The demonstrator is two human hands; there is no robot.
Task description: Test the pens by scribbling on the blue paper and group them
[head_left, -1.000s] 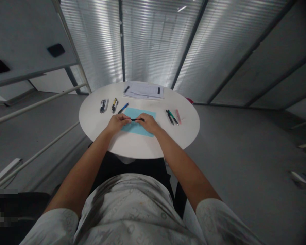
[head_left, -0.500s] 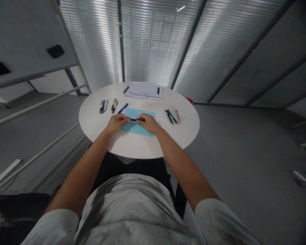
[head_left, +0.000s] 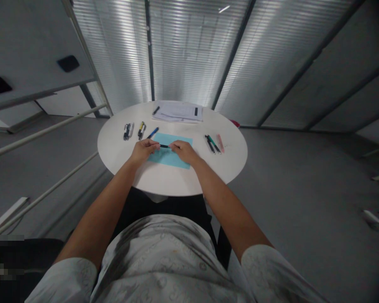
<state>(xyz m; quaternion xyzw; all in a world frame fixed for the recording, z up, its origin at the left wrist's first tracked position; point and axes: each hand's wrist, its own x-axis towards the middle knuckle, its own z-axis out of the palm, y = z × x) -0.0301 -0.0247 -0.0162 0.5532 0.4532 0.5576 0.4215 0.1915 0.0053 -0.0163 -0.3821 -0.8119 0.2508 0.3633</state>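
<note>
The person's left hand (head_left: 142, 150) and right hand (head_left: 185, 151) are facing each other over the blue sheet (head_left: 173, 161), which is lying on the round white table (head_left: 164, 183). Between them they are holding a slim dark pen (head_left: 164, 146), roughly level and crosswise: the left hand is pinching one end, the right hand is gripping the other, and the middle is showing between the fingertips. Whether the pen or the hands are touching the blue sheet is hard to tell. Judging by the grips, the step in hand is two-handed handling of the pen; whether its ends are being pulled, pushed or turned is not showing. Any next move of it seems to be calling for a firm pinch at both ends, with the two hands working in line. A blue pen (head_left: 153, 133) is lying slantwise near the far left corner of the blue sheet. Farther left of the sheet, a yellow-and-black marker (head_left: 141, 129) is lying within a small group, and another group of dark and pale pens (head_left: 128, 131) is resting beyond that. Right of the sheet, a black pen (head_left: 210, 144), a green pen (head_left: 214, 144) and a pink strip (head_left: 220, 143) are lying side by side. Beyond the sheet, white papers (head_left: 178, 111) are resting near the table's far edge, with a short dark pen-like item (head_left: 156, 110) lying at their left side.
</note>
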